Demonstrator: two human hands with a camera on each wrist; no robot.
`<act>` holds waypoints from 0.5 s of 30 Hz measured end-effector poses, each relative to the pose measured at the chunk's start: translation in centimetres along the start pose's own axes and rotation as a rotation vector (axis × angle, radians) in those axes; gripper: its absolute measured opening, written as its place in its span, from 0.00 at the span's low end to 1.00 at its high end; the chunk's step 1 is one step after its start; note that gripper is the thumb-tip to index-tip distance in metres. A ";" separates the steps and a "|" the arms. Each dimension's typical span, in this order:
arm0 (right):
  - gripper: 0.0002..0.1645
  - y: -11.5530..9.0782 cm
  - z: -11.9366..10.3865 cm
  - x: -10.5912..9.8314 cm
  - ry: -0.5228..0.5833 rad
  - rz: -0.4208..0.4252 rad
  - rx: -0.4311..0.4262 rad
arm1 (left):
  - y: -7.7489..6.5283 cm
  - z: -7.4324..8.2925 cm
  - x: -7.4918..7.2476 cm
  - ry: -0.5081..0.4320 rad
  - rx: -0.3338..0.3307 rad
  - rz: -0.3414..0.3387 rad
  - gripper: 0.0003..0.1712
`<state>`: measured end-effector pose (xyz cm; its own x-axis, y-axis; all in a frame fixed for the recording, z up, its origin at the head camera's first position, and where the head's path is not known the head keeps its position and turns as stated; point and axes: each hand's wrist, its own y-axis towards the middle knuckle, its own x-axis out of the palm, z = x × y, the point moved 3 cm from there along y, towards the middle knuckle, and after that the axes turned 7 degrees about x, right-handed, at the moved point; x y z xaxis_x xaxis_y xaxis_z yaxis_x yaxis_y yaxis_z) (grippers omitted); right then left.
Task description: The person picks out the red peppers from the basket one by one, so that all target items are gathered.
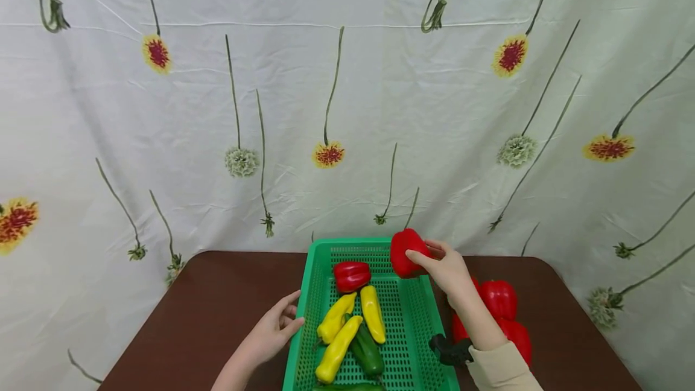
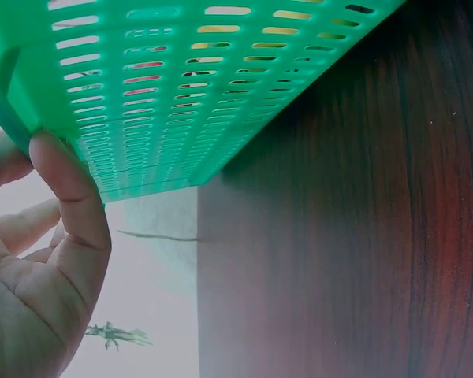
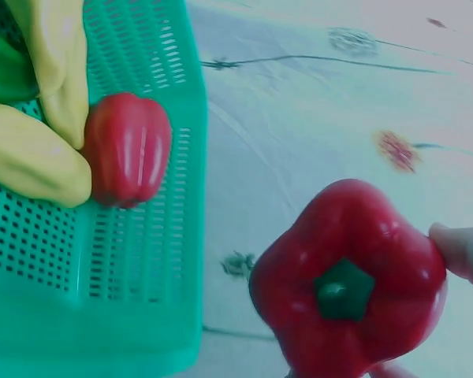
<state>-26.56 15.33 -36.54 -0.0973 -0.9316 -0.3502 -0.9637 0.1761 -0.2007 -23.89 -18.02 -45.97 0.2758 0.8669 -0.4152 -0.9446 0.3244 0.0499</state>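
Note:
In the head view, my right hand (image 1: 447, 267) grips a red bell pepper (image 1: 408, 253) above the far right corner of a green basket (image 1: 295, 343). The right wrist view shows that pepper's green stem end (image 3: 344, 290). At the basket's left rim, my left hand (image 1: 271, 327) has its bent thumb and fingers on the edge. The left wrist view shows the thumb (image 2: 71, 189) against the rim. Inside the basket lie another red bell pepper (image 1: 352, 276), several long yellow peppers (image 1: 339, 349) and green ones (image 1: 367, 352).
More red bell peppers (image 1: 499, 299) sit on the brown table (image 1: 233, 294) right of the basket, partly hidden by my right forearm. A black strap (image 1: 450, 350) is at that wrist. A white flower-patterned cloth (image 1: 347, 107) hangs behind the table.

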 end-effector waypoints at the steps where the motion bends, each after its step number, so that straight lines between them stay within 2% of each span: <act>1: 0.43 -0.2 0.2 -0.7 0.024 -0.010 0.015 | 0.0 0.0 0.0 0.001 0.001 0.000 0.37; 7: 0.45 -1.3 2.0 -4.1 0.153 -0.087 0.066 | 0.1 0.1 -0.3 0.005 -0.003 0.004 0.37; 15: 0.48 -2.2 6.3 -7.9 0.205 -0.144 0.153 | -0.1 0.1 -0.5 0.018 -0.015 0.012 0.37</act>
<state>-22.13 24.32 -39.14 -0.0254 -0.9925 -0.1195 -0.9239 0.0690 -0.3765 -23.93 -18.42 -45.73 0.2611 0.8638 -0.4309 -0.9506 0.3078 0.0412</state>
